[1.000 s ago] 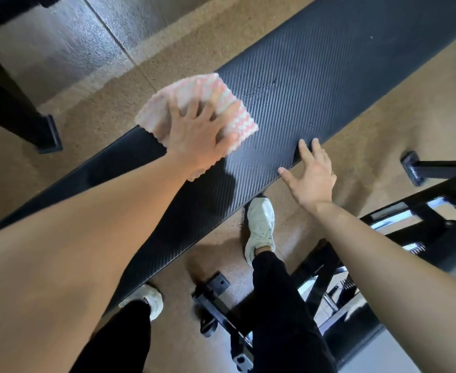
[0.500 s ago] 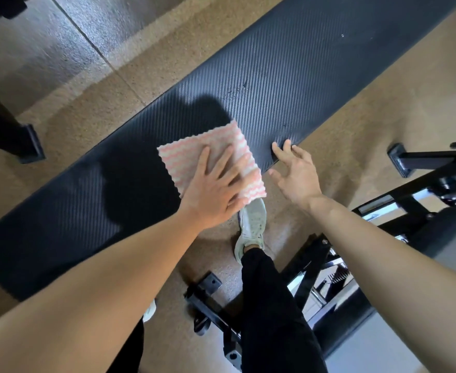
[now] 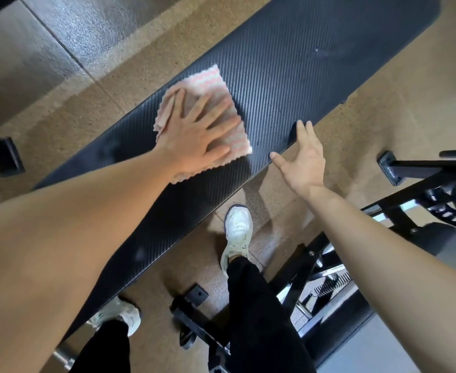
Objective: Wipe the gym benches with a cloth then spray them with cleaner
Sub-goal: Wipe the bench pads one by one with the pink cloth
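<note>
I see a long black bench [image 3: 288,76] going slantwise over the brown floor [image 3: 382,109]. A pink and white cloth [image 3: 208,79] lies flat on its middle. My left hand [image 3: 197,135] presses down on the cloth, fingers spread wide. My right hand [image 3: 304,160] is loose and open, fingertips touching the bench's near edge.

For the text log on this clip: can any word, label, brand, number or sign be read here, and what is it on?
No text can be read.
Bench: a small pale mark near its far end, too blurred to tell whether it is lettering.
Cloth: pink and white stripes only, no label showing.
Shoe: no brand can be read.
</note>
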`<action>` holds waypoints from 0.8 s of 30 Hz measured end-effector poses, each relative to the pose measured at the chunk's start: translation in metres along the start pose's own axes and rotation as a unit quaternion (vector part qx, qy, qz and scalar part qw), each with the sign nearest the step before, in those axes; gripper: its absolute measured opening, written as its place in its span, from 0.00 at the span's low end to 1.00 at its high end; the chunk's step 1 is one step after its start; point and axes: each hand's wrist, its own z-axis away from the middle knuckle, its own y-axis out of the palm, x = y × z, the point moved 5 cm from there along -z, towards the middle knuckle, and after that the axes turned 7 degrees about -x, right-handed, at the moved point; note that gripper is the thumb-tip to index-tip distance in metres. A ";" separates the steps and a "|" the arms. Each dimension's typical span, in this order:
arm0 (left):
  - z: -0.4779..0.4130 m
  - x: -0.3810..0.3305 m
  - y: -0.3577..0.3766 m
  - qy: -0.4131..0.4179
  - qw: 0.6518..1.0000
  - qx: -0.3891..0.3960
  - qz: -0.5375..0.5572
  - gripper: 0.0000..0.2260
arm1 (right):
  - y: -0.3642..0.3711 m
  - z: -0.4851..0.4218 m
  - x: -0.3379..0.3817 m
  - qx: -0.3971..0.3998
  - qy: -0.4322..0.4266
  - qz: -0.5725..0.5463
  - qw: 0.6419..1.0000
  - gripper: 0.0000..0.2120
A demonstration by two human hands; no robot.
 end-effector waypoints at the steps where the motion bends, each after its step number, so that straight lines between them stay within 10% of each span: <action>1: -0.008 0.005 -0.001 -0.016 1.000 -0.002 -0.002 0.31 | 0.001 -0.006 -0.001 0.005 0.000 0.007 1.000 0.43; 10: -0.035 0.000 -0.005 -0.138 0.990 -0.024 0.015 0.29 | 0.004 -0.023 -0.010 0.042 -0.031 0.055 0.997 0.43; 18: -0.021 -0.090 0.017 0.057 0.998 0.015 -0.002 0.29 | -0.031 -0.042 -0.038 0.002 -0.013 -0.169 0.986 0.23; 24: -0.042 -0.091 0.011 0.182 0.983 0.009 -0.035 0.31 | -0.035 -0.074 -0.060 -0.008 0.017 -0.108 0.994 0.38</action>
